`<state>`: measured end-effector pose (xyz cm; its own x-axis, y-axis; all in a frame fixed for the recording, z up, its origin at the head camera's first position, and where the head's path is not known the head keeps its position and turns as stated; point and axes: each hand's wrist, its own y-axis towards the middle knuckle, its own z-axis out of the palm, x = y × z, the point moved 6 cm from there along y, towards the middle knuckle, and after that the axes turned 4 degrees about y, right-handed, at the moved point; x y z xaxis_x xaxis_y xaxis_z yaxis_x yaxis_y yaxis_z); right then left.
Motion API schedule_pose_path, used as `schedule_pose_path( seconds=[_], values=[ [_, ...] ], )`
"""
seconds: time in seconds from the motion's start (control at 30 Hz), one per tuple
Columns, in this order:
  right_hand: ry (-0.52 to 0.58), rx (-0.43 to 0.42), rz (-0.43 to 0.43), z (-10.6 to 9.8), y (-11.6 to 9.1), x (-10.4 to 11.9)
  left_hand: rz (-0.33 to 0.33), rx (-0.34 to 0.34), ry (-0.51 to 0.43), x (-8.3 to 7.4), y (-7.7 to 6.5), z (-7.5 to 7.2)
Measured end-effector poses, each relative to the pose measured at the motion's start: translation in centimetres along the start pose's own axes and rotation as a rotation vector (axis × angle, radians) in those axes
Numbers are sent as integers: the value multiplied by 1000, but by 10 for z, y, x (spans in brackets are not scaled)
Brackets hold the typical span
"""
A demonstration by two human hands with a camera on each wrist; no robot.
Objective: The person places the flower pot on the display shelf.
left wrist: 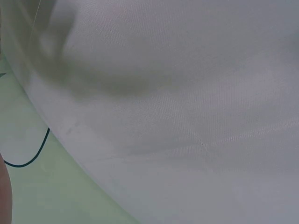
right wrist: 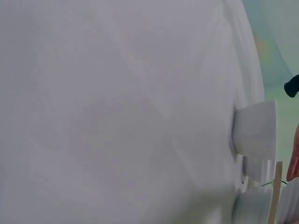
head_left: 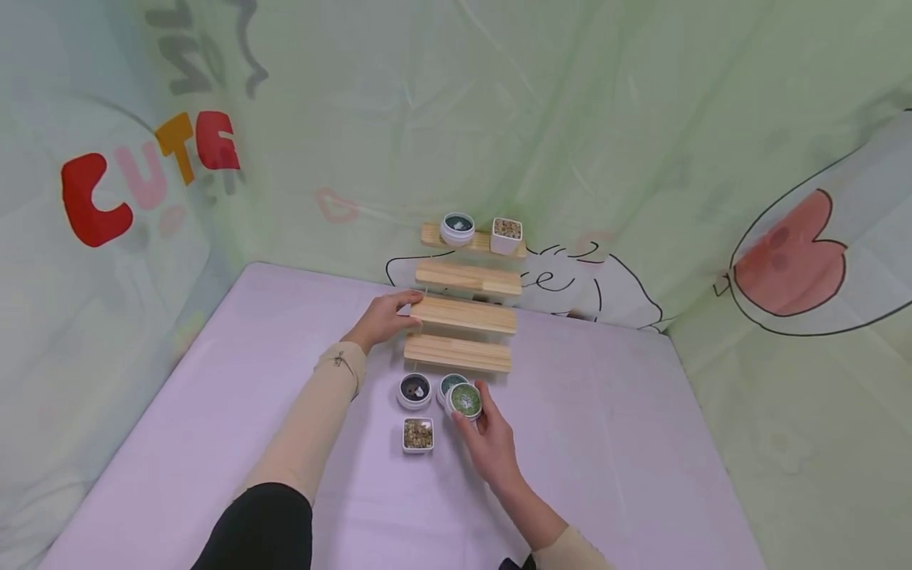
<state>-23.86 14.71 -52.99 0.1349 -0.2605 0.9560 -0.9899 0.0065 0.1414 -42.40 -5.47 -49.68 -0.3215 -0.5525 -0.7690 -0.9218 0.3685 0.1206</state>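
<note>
My left hand (head_left: 383, 318) grips the left end of a stepped wooden shelf (head_left: 463, 314), thumb and fingers at the edge of one of its lower tiers. In my right hand (head_left: 493, 443) is a round white pot with green filling (head_left: 466, 400), pinched between thumb and fingers. It partly overlaps another round pot with teal filling (head_left: 452, 383) behind it. Left of these stands a round pot with dark filling (head_left: 415, 390). Nearer the front is a square white pot of brownish pebbles (head_left: 418, 435), whose white side (right wrist: 255, 130) shows in the right wrist view.
On the top tier stand a round pot with dark teal filling (head_left: 457, 228) and a square pot of pebbles (head_left: 507, 235). The shelf is close to the green printed backdrop (head_left: 456, 119). A pale lilac cloth (head_left: 613, 443) covers the table.
</note>
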Motion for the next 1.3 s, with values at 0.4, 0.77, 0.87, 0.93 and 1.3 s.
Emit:
schedule_pose_path(
  seconds=[0.4, 0.77, 0.87, 0.93, 1.3],
  values=[
    [-8, -36, -11, 7, 47, 27, 10, -6, 9, 0, 0, 0],
    [-49, -70, -33, 9, 90, 51, 6, -3, 26, 1, 1, 1],
    [-80, -84, -46, 7, 102, 57, 6, -4, 32, 0, 2, 1],
    [-90, -95, -58, 7, 110, 62, 4, -5, 32, 0, 2, 0],
    [-176, -152, 2, 8, 148, 78, 3, 5, 26, -2, 1, 0]
  ],
)
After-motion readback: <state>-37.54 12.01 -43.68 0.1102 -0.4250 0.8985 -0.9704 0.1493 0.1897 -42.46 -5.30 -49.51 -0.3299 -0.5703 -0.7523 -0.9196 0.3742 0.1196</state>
